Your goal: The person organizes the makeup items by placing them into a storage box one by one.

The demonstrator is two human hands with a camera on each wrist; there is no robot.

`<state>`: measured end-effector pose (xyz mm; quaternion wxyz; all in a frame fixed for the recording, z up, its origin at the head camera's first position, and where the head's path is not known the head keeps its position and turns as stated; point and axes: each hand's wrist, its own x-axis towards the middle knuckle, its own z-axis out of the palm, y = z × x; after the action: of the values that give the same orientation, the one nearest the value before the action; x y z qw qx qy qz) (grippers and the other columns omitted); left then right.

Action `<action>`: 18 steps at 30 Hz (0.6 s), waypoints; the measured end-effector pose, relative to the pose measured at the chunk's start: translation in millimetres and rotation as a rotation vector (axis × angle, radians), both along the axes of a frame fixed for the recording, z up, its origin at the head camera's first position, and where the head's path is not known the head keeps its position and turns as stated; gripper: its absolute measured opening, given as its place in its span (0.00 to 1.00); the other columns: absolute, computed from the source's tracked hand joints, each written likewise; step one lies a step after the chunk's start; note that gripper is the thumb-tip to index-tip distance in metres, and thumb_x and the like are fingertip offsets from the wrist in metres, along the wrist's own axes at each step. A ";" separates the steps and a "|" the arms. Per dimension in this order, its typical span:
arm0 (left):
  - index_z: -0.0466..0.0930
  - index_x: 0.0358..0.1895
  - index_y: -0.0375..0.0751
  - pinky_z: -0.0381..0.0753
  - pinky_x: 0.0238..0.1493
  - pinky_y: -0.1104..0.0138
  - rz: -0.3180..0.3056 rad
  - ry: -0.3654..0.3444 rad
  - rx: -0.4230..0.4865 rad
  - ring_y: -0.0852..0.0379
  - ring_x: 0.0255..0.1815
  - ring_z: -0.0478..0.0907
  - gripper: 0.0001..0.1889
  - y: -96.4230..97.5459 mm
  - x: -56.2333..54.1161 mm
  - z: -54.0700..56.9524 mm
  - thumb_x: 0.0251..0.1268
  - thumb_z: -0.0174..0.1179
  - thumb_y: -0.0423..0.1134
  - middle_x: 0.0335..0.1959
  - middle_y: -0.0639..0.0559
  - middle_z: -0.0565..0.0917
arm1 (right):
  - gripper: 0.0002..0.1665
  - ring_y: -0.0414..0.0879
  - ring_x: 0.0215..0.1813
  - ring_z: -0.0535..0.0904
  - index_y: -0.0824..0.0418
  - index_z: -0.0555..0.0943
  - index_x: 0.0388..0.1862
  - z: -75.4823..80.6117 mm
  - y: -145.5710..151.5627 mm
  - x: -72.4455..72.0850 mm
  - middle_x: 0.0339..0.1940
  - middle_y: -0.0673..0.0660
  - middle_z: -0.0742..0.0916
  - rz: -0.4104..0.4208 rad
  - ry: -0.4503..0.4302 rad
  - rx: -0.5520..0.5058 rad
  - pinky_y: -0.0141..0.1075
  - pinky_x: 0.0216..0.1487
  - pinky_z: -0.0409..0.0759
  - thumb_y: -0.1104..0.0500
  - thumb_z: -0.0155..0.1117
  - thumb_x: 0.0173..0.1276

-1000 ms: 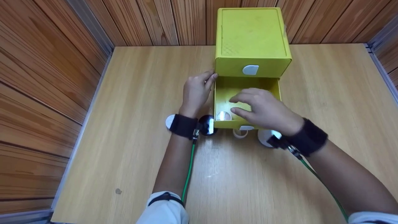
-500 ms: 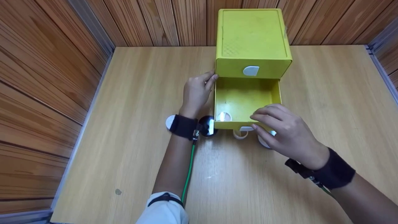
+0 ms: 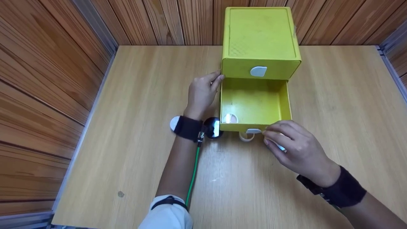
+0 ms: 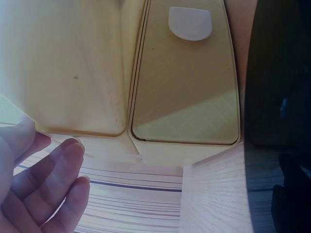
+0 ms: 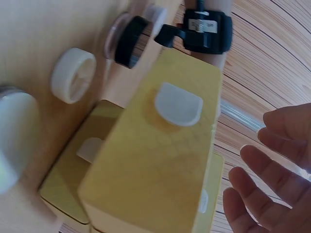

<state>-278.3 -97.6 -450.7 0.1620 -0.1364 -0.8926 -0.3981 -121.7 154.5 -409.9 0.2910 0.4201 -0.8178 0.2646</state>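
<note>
A yellow drawer unit (image 3: 261,35) stands at the back of the table, its middle drawer (image 3: 254,101) pulled out. In that drawer's near left corner lies a small round whitish piece (image 3: 230,118). My left hand (image 3: 201,93) rests against the unit's left side, thumb and finger touching its front edge. At the drawer's front right corner is my right hand (image 3: 294,146), fingers loosely bent beside the white handle (image 3: 253,130). The right wrist view shows the right fingers (image 5: 265,172) apart from the drawer front (image 5: 150,150), with nothing held.
On the table below the drawer are a black round object (image 3: 213,128), a white ring (image 3: 246,136) and a white round object (image 5: 19,136), largely hidden by my right hand in the head view. Another white round piece (image 3: 174,123) shows beside the left wrist strap.
My right hand has come out from over the drawer's inside, moving right and toward me to its front corner. The left hand stays in place; the drawer remains pulled out.
</note>
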 end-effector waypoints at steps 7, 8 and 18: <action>0.84 0.53 0.43 0.78 0.32 0.69 -0.002 0.034 0.005 0.60 0.32 0.83 0.18 -0.4 0.8 0.9 0.72 0.55 0.50 0.46 0.49 0.86 | 0.16 0.55 0.42 0.82 0.65 0.86 0.40 -24.7 4.3 4.4 0.39 0.59 0.87 0.004 -0.021 0.069 0.44 0.46 0.80 0.56 0.54 0.74; 0.84 0.53 0.43 0.78 0.31 0.69 -0.002 0.037 0.005 0.61 0.31 0.83 0.18 -0.5 1.0 0.7 0.72 0.55 0.50 0.45 0.49 0.86 | 0.17 0.55 0.42 0.82 0.65 0.86 0.40 -28.5 4.6 4.8 0.40 0.59 0.87 0.007 -0.028 0.081 0.44 0.46 0.80 0.56 0.54 0.74; 0.83 0.55 0.43 0.78 0.34 0.69 -0.002 0.012 0.006 0.61 0.32 0.83 0.20 0.5 1.2 0.3 0.72 0.54 0.52 0.47 0.49 0.85 | 0.14 0.56 0.48 0.82 0.65 0.85 0.47 -61.2 6.6 4.9 0.46 0.61 0.86 0.052 -0.106 0.215 0.51 0.50 0.80 0.58 0.61 0.70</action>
<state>-277.1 -97.1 -450.4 0.1674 -0.1394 -0.8901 -0.4003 -116.7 161.0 -471.1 0.1937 0.4552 -0.8446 0.2048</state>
